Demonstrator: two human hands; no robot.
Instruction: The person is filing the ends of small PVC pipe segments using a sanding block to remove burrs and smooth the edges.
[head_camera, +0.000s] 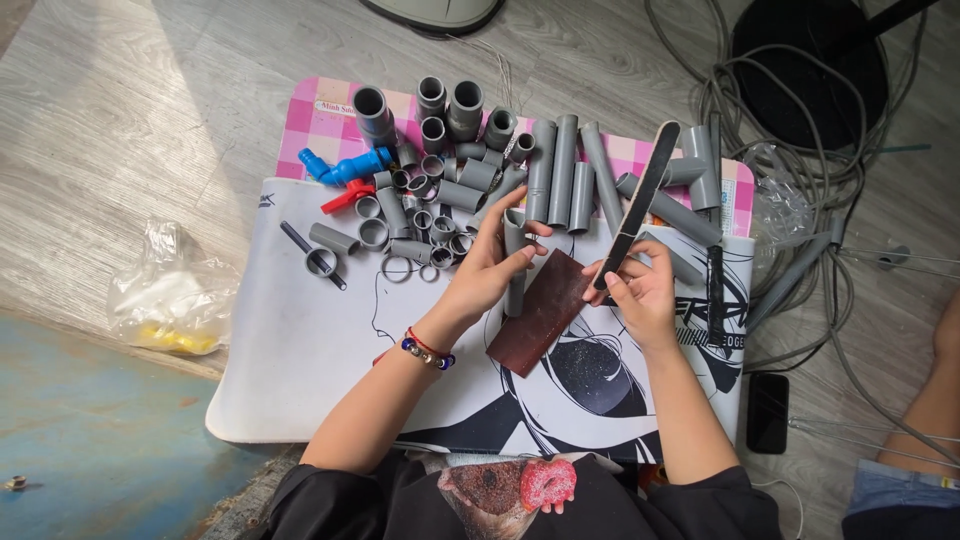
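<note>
My left hand (490, 262) grips a short grey pipe piece (515, 262) upright over the white printed mat (300, 340). My right hand (640, 295) holds a long black-and-tan sanding file (640, 200) that points up and to the right. A dark red-brown sheet of sandpaper (540, 312) lies on the mat between the two hands, under the pipe's lower end. A beaded bracelet is on my left wrist.
A heap of grey pipes and fittings (450, 170) fills the mat's far side, with a blue and red valve (350, 172) at its left. Plastic bag (170, 295) on the floor left. Grey cables (800, 130) and a black phone (768, 412) right. Another person's leg (920, 420) far right.
</note>
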